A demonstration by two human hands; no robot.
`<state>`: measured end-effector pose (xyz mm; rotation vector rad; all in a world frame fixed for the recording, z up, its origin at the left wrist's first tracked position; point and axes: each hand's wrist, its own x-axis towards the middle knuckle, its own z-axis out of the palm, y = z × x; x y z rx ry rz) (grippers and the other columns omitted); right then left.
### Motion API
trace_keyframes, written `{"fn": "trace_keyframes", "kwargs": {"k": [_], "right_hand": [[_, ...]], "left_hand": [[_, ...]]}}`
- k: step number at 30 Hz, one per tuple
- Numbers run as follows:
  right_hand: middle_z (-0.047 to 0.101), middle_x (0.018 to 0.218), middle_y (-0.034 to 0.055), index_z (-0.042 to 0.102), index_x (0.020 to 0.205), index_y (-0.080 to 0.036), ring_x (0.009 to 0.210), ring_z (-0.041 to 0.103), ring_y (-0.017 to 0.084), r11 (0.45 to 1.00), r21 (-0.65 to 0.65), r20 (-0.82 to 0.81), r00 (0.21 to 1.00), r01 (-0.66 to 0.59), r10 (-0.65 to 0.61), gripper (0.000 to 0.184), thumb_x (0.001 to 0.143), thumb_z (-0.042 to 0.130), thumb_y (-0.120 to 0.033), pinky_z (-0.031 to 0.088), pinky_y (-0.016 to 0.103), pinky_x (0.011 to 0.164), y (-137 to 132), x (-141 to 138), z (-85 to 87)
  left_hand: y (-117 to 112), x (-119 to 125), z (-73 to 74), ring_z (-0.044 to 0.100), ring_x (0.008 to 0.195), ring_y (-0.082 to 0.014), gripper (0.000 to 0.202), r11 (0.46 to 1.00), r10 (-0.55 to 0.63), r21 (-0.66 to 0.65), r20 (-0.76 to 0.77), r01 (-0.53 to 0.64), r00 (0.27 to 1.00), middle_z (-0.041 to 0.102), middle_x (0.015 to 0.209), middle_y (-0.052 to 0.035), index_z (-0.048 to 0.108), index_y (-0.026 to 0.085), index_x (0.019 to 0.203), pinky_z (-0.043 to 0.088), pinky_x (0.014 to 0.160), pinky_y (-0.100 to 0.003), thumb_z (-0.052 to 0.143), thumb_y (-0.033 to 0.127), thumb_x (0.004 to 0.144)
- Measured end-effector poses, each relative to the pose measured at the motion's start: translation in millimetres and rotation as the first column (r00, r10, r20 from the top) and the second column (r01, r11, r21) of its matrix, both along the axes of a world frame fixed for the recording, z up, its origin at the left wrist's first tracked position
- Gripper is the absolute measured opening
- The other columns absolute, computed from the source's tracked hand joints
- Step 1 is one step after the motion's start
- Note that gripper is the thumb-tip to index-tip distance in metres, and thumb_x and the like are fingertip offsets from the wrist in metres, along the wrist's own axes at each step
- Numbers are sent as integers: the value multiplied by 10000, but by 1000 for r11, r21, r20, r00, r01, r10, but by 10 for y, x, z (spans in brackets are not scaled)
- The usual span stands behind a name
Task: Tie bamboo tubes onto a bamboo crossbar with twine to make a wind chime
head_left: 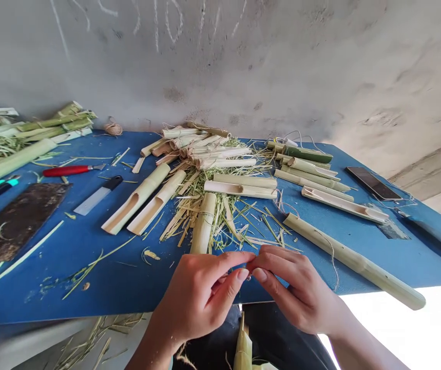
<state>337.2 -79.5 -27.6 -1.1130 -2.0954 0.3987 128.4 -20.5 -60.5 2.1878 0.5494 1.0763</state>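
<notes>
My left hand (205, 293) and my right hand (295, 288) meet at the fingertips above the table's front edge. Both are closed in a pinch, thumbs against forefingers. A tiny bit of something shows between them, too small to name. Just behind the hands lies a bamboo piece (203, 226), its near end hidden by my left hand. Below, over my lap, a pale bamboo piece (243, 347) points upward, and a loose end of twine (185, 354) hangs by my left wrist. To the right, a long bamboo tube (353, 259) has a string lying across it.
Split bamboo pieces (212, 149) and shavings (189, 216) fill the middle of the blue table (128, 277). At left lie a cleaver blade (20, 221), a white-bladed knife (97, 198) and a red-handled tool (66, 170). A phone (374, 183) rests at right, near a dark-handled tool (432, 236).
</notes>
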Motion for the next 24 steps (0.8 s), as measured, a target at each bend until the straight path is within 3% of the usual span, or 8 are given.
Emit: {"fn": "trace_keyframes", "kwargs": {"k": [3, 5, 11, 16, 21, 24], "right_hand": [[694, 845, 5, 642, 1004, -225, 708, 640, 129, 995, -99, 76, 997, -17, 25, 169, 1094, 500, -208, 502, 238, 644, 6, 56, 99], [731, 909, 11, 659, 1041, -253, 734, 694, 140, 992, -124, 147, 989, 2, 17, 165, 1095, 504, -235, 538, 234, 651, 25, 112, 109], [781, 1001, 24, 657, 1098, -308, 786, 776, 186, 999, 37, 271, 962, 1, -11, 152, 1087, 507, -281, 604, 232, 665, 119, 249, -43], [785, 950, 2, 649, 1062, -313, 715, 773, 171, 991, 135, 267, 963, 2, -38, 146, 1092, 512, -356, 598, 223, 619, 104, 250, -66], [748, 814, -3, 665, 953, -275, 579, 706, 152, 999, 49, 224, 974, 12, -23, 262, 1100, 493, -406, 544, 232, 516, 77, 158, 67], [674, 681, -6, 660, 826, -253, 476, 601, 133, 1000, 13, 203, 979, 29, -31, 359, 1098, 502, -426, 498, 232, 459, 59, 109, 173]], "left_hand": [[-24, -2, 24, 523, 483, -78, 220, 993, 41, -110, -6, -41, 999, 599, 575, 60, 734, 186, 986, 369, 520, -215, 576, 320, 1057], [-25, -5, 34, 492, 488, -74, 238, 988, 49, -148, -22, -52, 999, 558, 556, 62, 722, 179, 891, 345, 525, -218, 593, 324, 1028], [-11, -24, 64, 445, 497, -71, 211, 980, 55, -190, -31, -60, 998, 459, 542, 86, 767, 173, 1031, 354, 554, -206, 607, 304, 987], [-25, -20, 66, 429, 522, -69, 239, 959, 22, -282, -37, -32, 999, 535, 590, 60, 802, 163, 1026, 343, 542, -210, 642, 338, 1003], [-13, -40, 65, 377, 508, -69, 262, 919, -17, -394, -29, 4, 999, 455, 562, 83, 768, 169, 957, 289, 506, -222, 693, 418, 991], [-24, -43, 78, 428, 541, -72, 205, 946, -49, -324, -59, 27, 997, 469, 585, 83, 721, 176, 929, 334, 550, -209, 686, 367, 993]]}}
